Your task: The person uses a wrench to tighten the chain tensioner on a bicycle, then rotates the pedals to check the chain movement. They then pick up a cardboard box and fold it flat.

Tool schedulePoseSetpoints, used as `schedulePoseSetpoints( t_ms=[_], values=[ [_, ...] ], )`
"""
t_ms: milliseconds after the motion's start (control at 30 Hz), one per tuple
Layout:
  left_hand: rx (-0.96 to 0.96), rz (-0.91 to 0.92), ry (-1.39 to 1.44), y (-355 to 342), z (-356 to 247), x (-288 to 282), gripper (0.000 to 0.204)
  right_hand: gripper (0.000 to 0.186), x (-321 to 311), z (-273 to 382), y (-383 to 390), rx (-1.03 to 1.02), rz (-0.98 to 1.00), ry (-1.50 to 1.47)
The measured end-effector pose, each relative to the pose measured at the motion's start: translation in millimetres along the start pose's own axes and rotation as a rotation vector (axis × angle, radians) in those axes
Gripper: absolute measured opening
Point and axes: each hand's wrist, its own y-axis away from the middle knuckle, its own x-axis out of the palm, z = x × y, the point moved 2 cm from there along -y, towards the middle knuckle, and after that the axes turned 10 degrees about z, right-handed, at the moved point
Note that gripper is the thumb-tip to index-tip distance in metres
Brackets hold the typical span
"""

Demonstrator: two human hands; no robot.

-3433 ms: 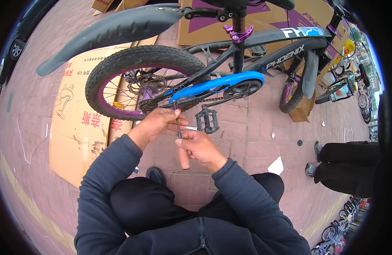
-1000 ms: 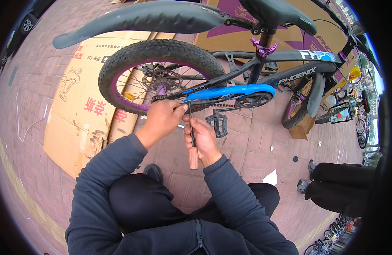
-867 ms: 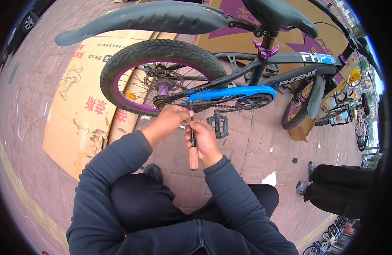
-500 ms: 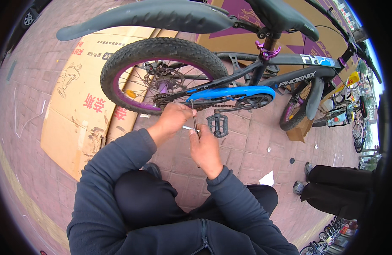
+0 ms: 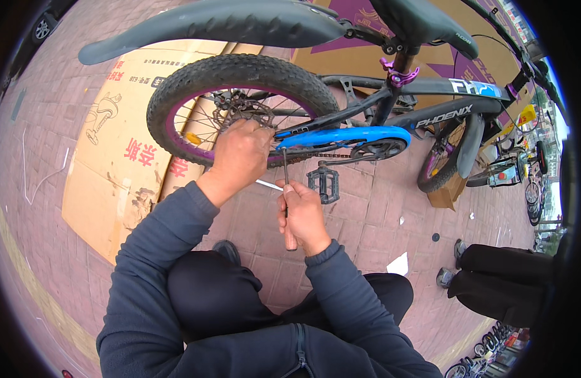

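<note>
A dark bicycle (image 5: 391, 110) with a fat-tyred rear wheel (image 5: 177, 82) stands in front of me. My left hand (image 5: 242, 154) is at the rear hub, its fingers curled in and their tips hidden behind the back of the hand. Below the blue chain guard (image 5: 347, 137), my right hand (image 5: 305, 217) grips a screwdriver (image 5: 291, 239) with a reddish handle. Its thin shaft points up to the guard's rear end. A slim silver tool (image 5: 269, 184) also sticks out of this hand toward the left. The black pedal (image 5: 323, 184) hangs just right of it.
Flattened cardboard (image 5: 114, 189) lies under and left of the rear wheel. A large carton (image 5: 341, 69) is behind the bicycle. Another person's legs (image 5: 498, 271) are at the right, near a white paper scrap (image 5: 397, 264) on the paving. More bicycles (image 5: 508, 173) stand farther right.
My left hand has left the screwdriver's shaft and moved up and left to the rear hub. My right hand has shifted slightly lower, keeping the screwdriver, whose handle now shows.
</note>
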Motion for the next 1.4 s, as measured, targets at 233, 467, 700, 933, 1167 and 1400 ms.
schedulePoseSetpoints(
  t_ms=[233,467,700,933,1167,1400],
  values=[
    [0.003,-0.001,0.03,-1,2,1,0.012,0.034,-8,-23,-4,-0.046,0.228,-0.489],
    [-0.042,-0.009,-0.013,4,-6,-2,0.019,0.039,-27,-80,-18,-0.061,-0.155,0.199],
    [0.012,0.091,-0.12,-10,-11,-9,0.017,0.052,-100,-14,28,0.055,-0.249,0.362],
    [0.01,0.407,-0.349,-51,-28,-20,0.018,0.04,-126,8,11,0.019,-0.09,0.361],
    [0.175,0.236,-0.4,-55,-87,4,0.015,0.046,-131,13,0,-0.21,-0.073,0.758],
    [0.08,0.33,-0.417,-51,-80,47,0.026,0.034,-142,57,-12,-0.385,-0.269,0.681]
  ],
)
